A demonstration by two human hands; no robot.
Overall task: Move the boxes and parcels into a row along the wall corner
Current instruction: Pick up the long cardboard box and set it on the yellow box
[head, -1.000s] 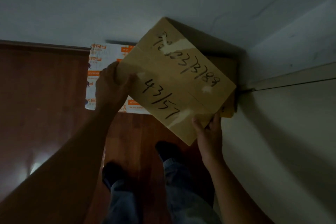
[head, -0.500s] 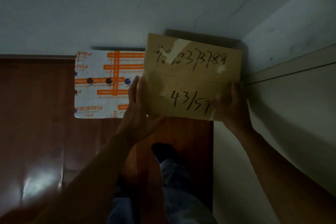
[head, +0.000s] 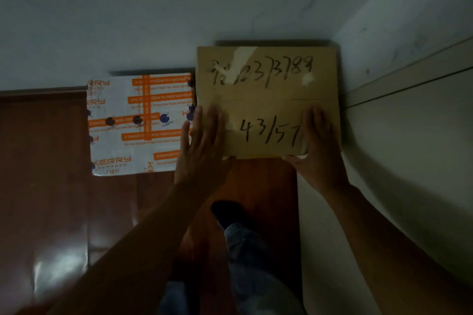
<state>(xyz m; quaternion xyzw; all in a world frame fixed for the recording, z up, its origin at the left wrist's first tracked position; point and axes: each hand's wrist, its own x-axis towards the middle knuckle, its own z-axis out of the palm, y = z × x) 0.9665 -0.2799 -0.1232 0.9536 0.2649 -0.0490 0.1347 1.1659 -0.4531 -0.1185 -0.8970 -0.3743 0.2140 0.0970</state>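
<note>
A brown cardboard box (head: 266, 79) with black handwritten numbers sits squarely in the corner, its back to the rear wall and its right side by the side wall. A white parcel (head: 138, 123) with orange print lies against the rear wall, touching the box's left side. My left hand (head: 202, 146) lies flat on the box's front left corner, fingers straight, thumb out over the white parcel. My right hand (head: 317, 151) covers the front right corner, fingers on top and thumb along the front edge.
The pale rear wall (head: 153, 20) meets a pale side wall (head: 409, 161) with a horizontal trim line at the right. Dark red glossy floor (head: 43, 161) spreads left and toward me. My dark-socked foot (head: 227, 212) and jeans stand just in front of the box.
The box went from tilted in the air to level and square in the corner beside the white parcel. My left hand shifted from gripping its edge to lying flat on top.
</note>
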